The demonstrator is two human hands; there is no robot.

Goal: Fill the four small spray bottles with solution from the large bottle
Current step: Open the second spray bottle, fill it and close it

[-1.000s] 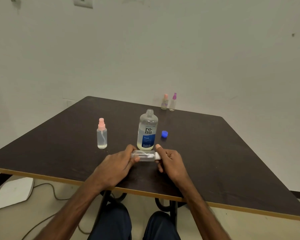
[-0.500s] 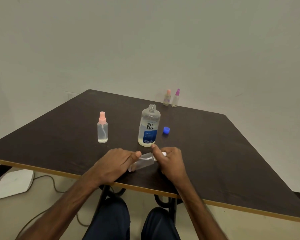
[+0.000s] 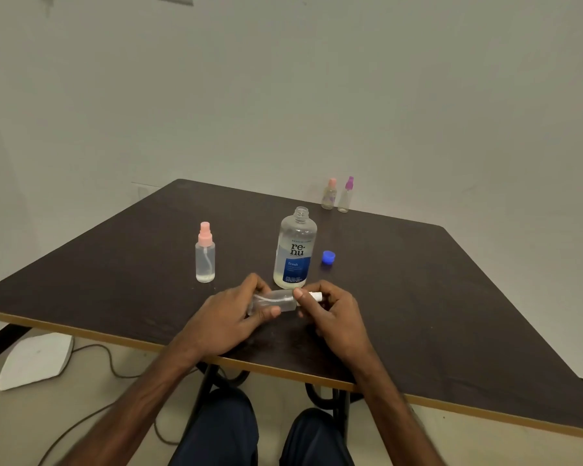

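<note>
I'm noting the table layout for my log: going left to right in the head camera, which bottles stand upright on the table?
The pink-capped spray bottle → large open bottle → small pink-capped bottle at the far edge → purple-capped bottle. The clear bottle, held sideways between left hand and right hand, is not upright.

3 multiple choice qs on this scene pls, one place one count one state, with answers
1. Where is the blue cap? A) on the table, right of the large bottle B) screwed onto that bottle C) on the floor
2. How many small spray bottles show? A) two B) four C) six
3. How is the white-topped bottle held? A) upright in one hand B) sideways between left hand and right hand C) upside down
1 A: it lies beside the open neck. 2 B: one held, the pink-topped bottle nearby, the pink-capped bottle and purple-capped bottle far back. 3 B: it lies level, a hand at each end.
</note>
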